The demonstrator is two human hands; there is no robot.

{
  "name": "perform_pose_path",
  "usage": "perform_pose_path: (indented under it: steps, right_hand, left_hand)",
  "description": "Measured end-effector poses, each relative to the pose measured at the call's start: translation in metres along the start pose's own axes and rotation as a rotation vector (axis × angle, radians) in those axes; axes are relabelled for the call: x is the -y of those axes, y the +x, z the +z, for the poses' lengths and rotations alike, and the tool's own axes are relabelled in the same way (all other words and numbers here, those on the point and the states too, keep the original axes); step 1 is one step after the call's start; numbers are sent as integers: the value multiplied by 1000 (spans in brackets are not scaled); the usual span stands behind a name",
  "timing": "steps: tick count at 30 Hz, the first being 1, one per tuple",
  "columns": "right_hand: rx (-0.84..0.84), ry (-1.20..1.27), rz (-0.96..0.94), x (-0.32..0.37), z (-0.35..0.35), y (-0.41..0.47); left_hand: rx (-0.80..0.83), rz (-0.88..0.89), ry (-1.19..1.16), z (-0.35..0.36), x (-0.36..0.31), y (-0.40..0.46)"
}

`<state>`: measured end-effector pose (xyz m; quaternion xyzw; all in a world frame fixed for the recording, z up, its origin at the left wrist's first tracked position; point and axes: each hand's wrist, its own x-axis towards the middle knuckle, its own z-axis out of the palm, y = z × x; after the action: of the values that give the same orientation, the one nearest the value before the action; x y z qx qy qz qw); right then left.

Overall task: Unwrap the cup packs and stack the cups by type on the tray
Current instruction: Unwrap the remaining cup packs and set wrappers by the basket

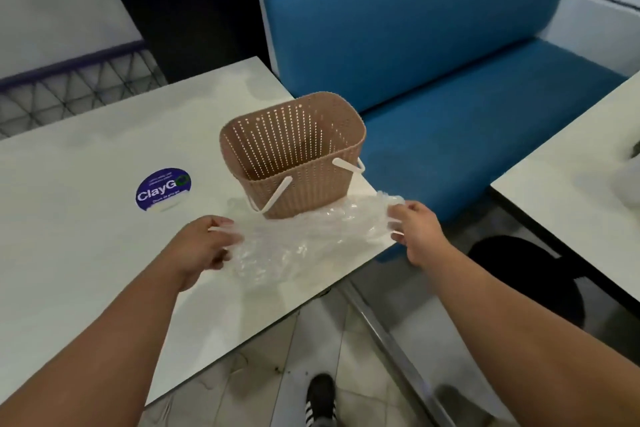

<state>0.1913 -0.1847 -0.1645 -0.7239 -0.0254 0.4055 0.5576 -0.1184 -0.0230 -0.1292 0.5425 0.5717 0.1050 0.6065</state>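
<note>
Head view: the left hand [204, 246] and right hand [414, 230] each pinch an end of the clear plastic wrap [311, 236], stretched over the table's [86, 253] right edge before the basket [294, 152] (seemingly empty). Tugging could tip that basket off; 0 cups visible.

left hand [204, 246] fingertips buried under clear plastic wrap [304, 239], can't make out grip properly. wrap so see-through and crumpled, no telling if any cups inside. right hand [414, 230] fingers partly behind wrap edge. basket [294, 156] bottom too dark to read. second table [571, 191] chopped by right edge, pale blurry lump on it, no clue what. shoe [320, 399] cut off at bottom edge.
</note>
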Motion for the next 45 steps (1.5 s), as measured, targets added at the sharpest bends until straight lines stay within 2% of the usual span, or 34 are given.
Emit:
perform_pose_path:
  steps: [3, 5, 6, 7, 8, 10, 11, 13, 14, 16, 19, 24, 27, 33, 38, 41, 45]
  right_hand:
    - [-51, -172, -81, -6, 23, 13]
    - [-90, -342, -129, -10, 33, 20]
    - [-133, -439, -168, -13, 36, 21]
    - [-204, -530, -228, -15, 37, 21]
    - [-292, -612, -333, -18, 35, 20]
    - [-354, -755, -670, -25, 33, 13]
    - [-285, -826, -848, -31, 34, 10]
    - [-46, -1040, -1076, -45, 43, 9]
    - [75, -1174, -1066, -50, 49, 10]
    - [236, -1375, -878, -52, 61, 15]
    - [334, -1523, -656, -55, 68, 28]
    - [371, -1601, -571, -66, 71, 37]
    - [364, -1606, -553, -67, 74, 39]
    - [320, -1676, -563, -60, 78, 32]
    - [225, -1723, -620, -46, 89, 19]
    - [228, -1622, -646, -37, 85, 9]
    - [204, -1509, -696, -24, 71, -5]
  left_hand:
    - [-168, 23, -51, -2, 4, 24]
    - [-364, 79, 154, 8, 11, 22]
    - [-501, 175, 336, 14, 17, 15]
    - [-607, 345, 502, 21, 25, 6]
    - [-617, 552, 630, 30, 33, -4]
    - [-418, 872, 871, 48, 50, -12]
    - [-294, 923, 1012, 55, 59, -8]
    - [-110, 808, 1240, 62, 64, 7]
    - [-73, 731, 1307, 61, 61, 16]
    - [-12, 624, 1386, 57, 64, 36]
    - [77, 590, 1431, 40, 78, 59]
    - [121, 588, 1471, 21, 96, 71]
    - [108, 606, 1415, 19, 103, 75]
    - [191, 556, 1451, 17, 83, 63]
    - [-43, 916, 1315, 15, 65, 35]
    - [-49, 1047, 1269, 28, 51, 27]
    - [-52, 1091, 1246, 56, 25, 16]
